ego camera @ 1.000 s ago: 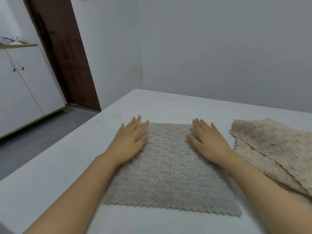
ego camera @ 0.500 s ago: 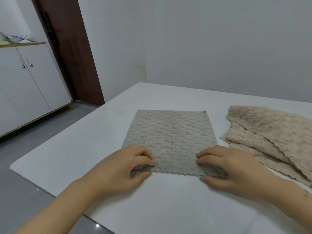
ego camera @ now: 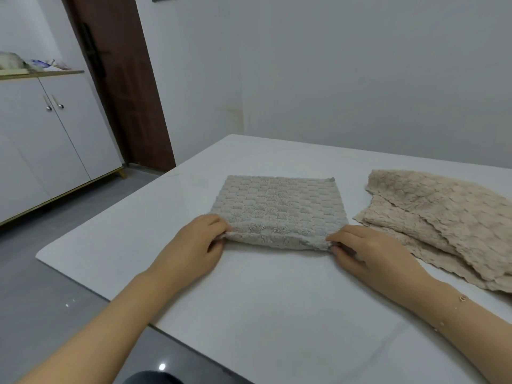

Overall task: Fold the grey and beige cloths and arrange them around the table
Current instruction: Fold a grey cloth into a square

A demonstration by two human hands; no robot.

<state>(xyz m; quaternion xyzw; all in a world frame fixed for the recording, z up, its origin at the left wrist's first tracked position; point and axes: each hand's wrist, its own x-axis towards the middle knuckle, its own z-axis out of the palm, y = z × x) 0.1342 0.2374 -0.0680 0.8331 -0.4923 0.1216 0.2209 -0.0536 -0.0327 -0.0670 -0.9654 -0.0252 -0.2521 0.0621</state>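
So the grey waffle-textured microfibre cloth (ego camera: 277,210) sits in the middle of the white table (ego camera: 277,314), and its near edge is now off the surface and rolling over itself. A second ago it lay fully flat with both palms smoothing it near the far end; half a second ago the hands had dropped back to the scalloped near edge. Now that edge is lifted, so I'd say the first fold has properly started.

Left hand (ego camera: 194,242) pinches the near left corner, thumb under and fingers curled on top. Right hand (ego camera: 365,250) does the same at the near right corner. Both grips look narrow, just cloth between thumb and fingers.

If I had to guess, the edge gets carried away from the person to meet the far edge, halving the cloth. Corners look level, so the fold should land square.

Just to the right, the pile of beige scalloped-edge cloths (ego camera: 437,217) lies loosely overlapped, close to the grey one but not touching, none folded yet. Further out: a white cabinet (ego camera: 55,139) and dark brown door (ego camera: 124,87) on the left.
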